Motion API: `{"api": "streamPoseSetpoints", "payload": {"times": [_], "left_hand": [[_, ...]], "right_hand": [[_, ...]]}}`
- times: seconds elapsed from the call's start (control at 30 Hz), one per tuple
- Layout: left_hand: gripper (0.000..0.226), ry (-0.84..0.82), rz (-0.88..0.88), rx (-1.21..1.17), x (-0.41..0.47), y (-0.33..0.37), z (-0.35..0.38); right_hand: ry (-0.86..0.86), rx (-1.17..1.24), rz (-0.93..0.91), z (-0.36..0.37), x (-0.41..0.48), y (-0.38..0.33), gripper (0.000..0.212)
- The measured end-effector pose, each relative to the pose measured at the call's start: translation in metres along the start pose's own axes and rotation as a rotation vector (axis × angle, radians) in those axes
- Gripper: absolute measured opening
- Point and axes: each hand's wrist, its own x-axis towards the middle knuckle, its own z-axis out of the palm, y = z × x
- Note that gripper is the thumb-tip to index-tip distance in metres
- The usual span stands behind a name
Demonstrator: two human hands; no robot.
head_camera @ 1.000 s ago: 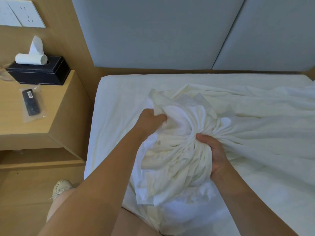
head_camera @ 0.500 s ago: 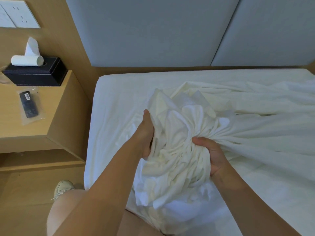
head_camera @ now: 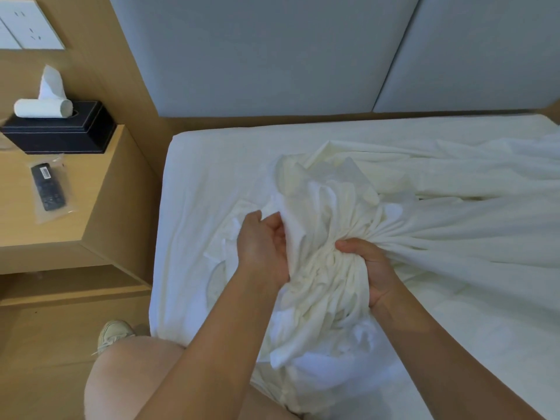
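Observation:
A bunched white sheet lies gathered on the mattress near its left front corner and trails away to the right. My right hand grips a thick gather of the sheet, fingers curled round the folds. My left hand sits on the left side of the bunch, thumb and fingers curled against a fold of it. The lower part of the bundle hangs over the bed's front edge against my legs.
A wooden nightstand stands left of the bed with a black tissue box, a paper roll on it, and a bagged remote control. Grey padded headboard panels rise behind the bed. My shoe is on the floor.
My left hand let go of the upper fold, dropped lower and took hold further down the left side of the bunch. My right hand kept its grip.

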Motion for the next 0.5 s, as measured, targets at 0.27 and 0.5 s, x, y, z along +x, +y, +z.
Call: {"api": "streamPoseSetpoints", "payload": {"times": [0.27, 0.5], "left_hand": [[0.013, 0.164, 0.101, 0.728, 0.0, -0.023, 0.012], [0.013, 0.205, 0.284, 0.807, 0.006, -0.022, 0.013]], "right_hand": [[0.035, -0.005, -0.021, -0.001, 0.0, 0.005, 0.035], [0.027, -0.014, -0.033, -0.002, -0.001, 0.006, 0.021]]}}
